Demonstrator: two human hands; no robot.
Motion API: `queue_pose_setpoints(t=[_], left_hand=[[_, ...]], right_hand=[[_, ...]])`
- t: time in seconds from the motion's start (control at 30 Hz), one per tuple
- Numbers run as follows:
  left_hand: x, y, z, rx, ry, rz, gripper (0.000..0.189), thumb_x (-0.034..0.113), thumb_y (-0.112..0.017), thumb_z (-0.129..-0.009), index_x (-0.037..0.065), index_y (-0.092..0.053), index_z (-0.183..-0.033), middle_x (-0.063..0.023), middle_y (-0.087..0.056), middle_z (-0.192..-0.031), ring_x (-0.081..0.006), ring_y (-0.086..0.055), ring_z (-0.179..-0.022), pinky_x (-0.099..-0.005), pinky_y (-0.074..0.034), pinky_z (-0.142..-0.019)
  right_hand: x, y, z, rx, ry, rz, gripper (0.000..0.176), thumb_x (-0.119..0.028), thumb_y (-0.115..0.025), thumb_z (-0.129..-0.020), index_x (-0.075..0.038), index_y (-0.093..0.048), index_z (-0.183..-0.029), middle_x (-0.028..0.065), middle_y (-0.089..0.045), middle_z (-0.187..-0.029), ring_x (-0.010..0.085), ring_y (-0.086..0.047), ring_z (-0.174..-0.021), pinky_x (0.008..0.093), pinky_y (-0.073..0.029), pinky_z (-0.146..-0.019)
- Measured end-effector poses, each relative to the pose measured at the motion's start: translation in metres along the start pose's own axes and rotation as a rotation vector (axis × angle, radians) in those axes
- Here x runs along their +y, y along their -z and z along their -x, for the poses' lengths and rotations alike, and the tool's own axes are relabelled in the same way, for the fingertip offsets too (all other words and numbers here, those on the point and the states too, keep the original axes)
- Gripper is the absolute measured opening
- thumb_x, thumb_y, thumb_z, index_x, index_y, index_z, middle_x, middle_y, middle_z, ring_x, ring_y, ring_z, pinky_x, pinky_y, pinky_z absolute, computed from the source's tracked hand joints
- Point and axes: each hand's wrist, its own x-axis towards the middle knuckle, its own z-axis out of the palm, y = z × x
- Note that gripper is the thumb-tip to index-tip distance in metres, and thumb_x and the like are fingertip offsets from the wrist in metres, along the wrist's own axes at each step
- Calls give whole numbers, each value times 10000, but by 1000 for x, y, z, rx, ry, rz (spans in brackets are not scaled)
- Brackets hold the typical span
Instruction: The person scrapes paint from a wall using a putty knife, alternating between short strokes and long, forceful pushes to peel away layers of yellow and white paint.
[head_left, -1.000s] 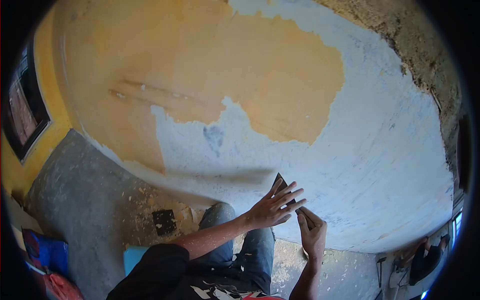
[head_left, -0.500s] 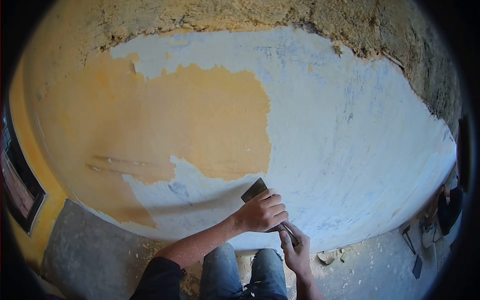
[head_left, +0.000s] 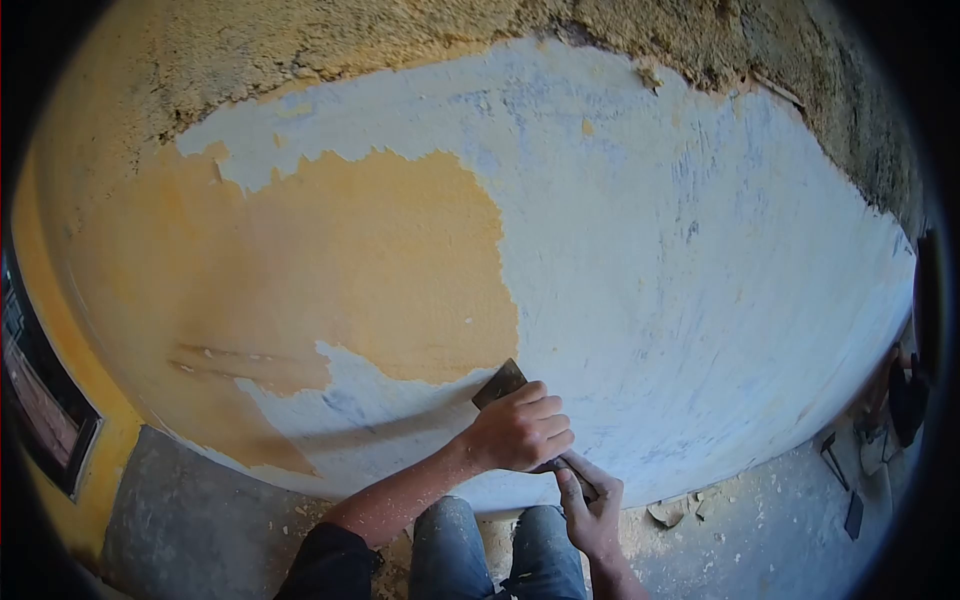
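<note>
A scraper (head_left: pixel 500 384) with a flat dark blade is held against the wall in front of me, its blade at the lower right corner of the yellow paint patch (head_left: pixel 420 270). My left hand (head_left: pixel 522 428) is closed around the scraper near the blade. Lower down, my right hand (head_left: pixel 594 512) grips the end of the handle, fingers wrapped round it. White, bluish-streaked wall surface (head_left: pixel 620 280) shows to the right of the yellow and below it.
Rough bare plaster (head_left: pixel 400 45) runs along the top. A dark-framed window (head_left: pixel 45 390) is at left. Paint flakes (head_left: pixel 668 513) litter the grey floor (head_left: pixel 200 510). At far right lie a long-handled tool (head_left: pixel 853 515) and a dark object (head_left: pixel 908 400).
My view has tilted slightly, so the wall appears shifted left and lower at the patch. Both hands keep their hold, and the blade has shifted slightly up against the paint edge.
</note>
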Motion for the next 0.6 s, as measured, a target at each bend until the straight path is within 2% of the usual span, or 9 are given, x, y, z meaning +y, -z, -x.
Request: queue_pose_setpoints(t=[0.13,0.2,0.23,0.3,0.33,0.37,0.43,0.6], left_hand=[[5,-5,-3,-12,-12,91,171,184,-608,-735,155,-481,-624,21,-422,-615,-136,-494,-650,-288,-386,-677],[5,-7,-4,-22,-36,152,156,187,-607,-712,149,-482,-625,20,-426,-614,-143,-495,-650,-294,-393,-681],[6,-5,-4,-23,-37,172,156,187,-607,-712,149,-482,-625,20,-426,-614,-143,-495,-650,-294,-393,-681],[8,1,-7,-98,14,142,159,181,-603,-739,136,-502,-625,5,-469,-618,-158,-512,-672,-308,-418,-742],[9,1,-8,-105,20,129,155,180,-604,-737,135,-506,-626,2,-474,-616,-162,-510,-665,-311,-418,-742],[12,-2,-8,-110,23,136,155,180,-604,-737,135,-506,-626,2,-474,-616,-162,-510,-665,-311,-418,-742],[11,-4,-11,-72,18,89,143,182,-602,-691,145,-487,-615,13,-434,-611,-150,-500,-646,-300,-400,-689],[12,-2,-10,-95,63,45,153,177,-612,-707,145,-492,-618,9,-443,-606,-149,-500,-645,-303,-403,-691]], right_hand=[[5,8,9,-17,4,62,341,-125,-583,-986,95,-624,-1242,-26,-579,-682,27,-438,-577,198,-341,-517],[4,11,14,-8,-101,-1,330,-59,-582,-969,117,-605,-1248,135,-732,-1011,103,-623,-937,235,-494,-823],[4,14,17,7,-116,1,330,-59,-582,-969,117,-605,-1248,135,-732,-1011,103,-623,-937,235,-494,-823],[-1,18,13,-65,-169,35,331,-62,-584,-970,113,-605,-1250,118,-733,-1007,78,-607,-891,215,-485,-775],[-4,18,12,-60,-152,3,330,-65,-588,-972,109,-608,-1251,104,-734,-971,63,-583,-829,204,-471,-731],[-1,20,14,-59,-161,0,330,-65,-588,-972,109,-608,-1251,104,-734,-971,63,-583,-829,204,-471,-731],[5,19,10,-31,-53,-53,324,-112,-594,-987,82,-631,-1244,-44,-550,-666,24,-423,-570,195,-320,-504],[10,25,2,-80,-18,-23,321,-106,-597,-986,78,-632,-1246,-55,-523,-648,18,-401,-557,196,-305,-499]])
